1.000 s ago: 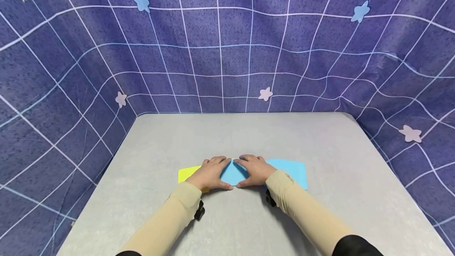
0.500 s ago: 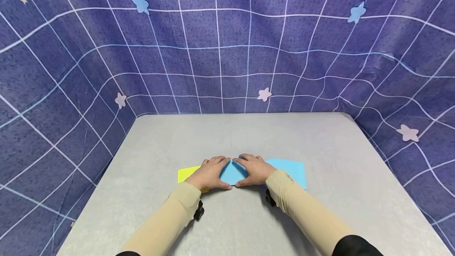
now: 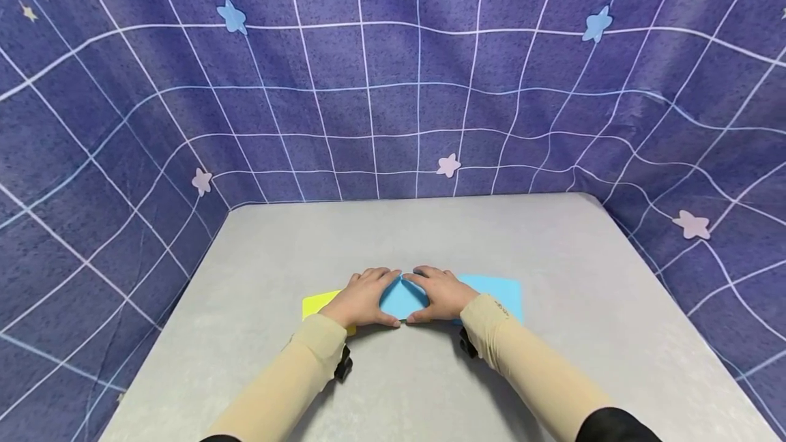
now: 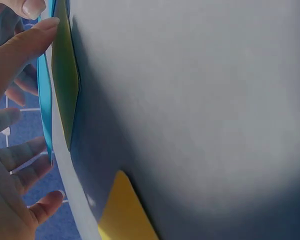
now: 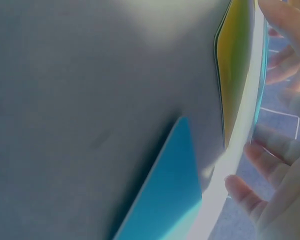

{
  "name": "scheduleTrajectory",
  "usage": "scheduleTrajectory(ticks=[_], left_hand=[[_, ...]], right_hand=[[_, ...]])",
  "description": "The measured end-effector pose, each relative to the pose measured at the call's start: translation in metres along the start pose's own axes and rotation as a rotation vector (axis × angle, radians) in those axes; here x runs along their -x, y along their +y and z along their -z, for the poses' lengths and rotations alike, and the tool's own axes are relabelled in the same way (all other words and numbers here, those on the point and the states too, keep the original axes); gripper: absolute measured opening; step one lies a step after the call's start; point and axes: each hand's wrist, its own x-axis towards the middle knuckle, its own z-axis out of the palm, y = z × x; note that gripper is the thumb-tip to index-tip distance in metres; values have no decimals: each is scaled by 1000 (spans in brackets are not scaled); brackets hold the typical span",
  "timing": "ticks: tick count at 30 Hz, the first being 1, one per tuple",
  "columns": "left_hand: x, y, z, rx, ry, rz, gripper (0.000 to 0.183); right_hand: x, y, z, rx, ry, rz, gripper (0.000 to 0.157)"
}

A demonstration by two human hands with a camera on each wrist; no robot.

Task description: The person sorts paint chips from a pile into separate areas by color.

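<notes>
Between both hands is a blue sheet [image 3: 402,300], most likely paper or thin card. My left hand [image 3: 366,297] holds its left part, thumb at the near edge and fingers at the far edge. My right hand [image 3: 443,294] holds the right part the same way, and the two thumbs nearly meet. A yellow-green sheet [image 4: 66,85] shows below the blue edge in the left wrist view; how the two join is unclear. Partly behind my left hand lies a yellow sheet [image 3: 316,304]. Another blue sheet [image 3: 496,292] lies beside my right wrist.
A pale grey table [image 3: 393,237] carries the sheets. Purple cloth [image 3: 393,108] with grid lines and stars hangs behind it and along both sides. Dark wrist cameras [image 3: 344,364] sit under the cream sleeves.
The head view has shifted slightly, so the backdrop sits a little lower and to the left. Both hands keep about the same hold on the blue sheet.
</notes>
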Motion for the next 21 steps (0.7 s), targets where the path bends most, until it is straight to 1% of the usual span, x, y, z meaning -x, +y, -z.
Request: scheduleTrajectory(ticks=[4, 12, 21], left_hand=[[-3, 4, 0, 3, 1, -14, 102], [-10, 11, -2, 9, 9, -58, 101], [-19, 21, -6, 0, 11, -89, 101]], right_hand=[[4, 3, 2, -7, 13, 7, 88], [14, 9, 7, -18, 17, -6, 88], [25, 21, 9, -1, 40, -3, 87]])
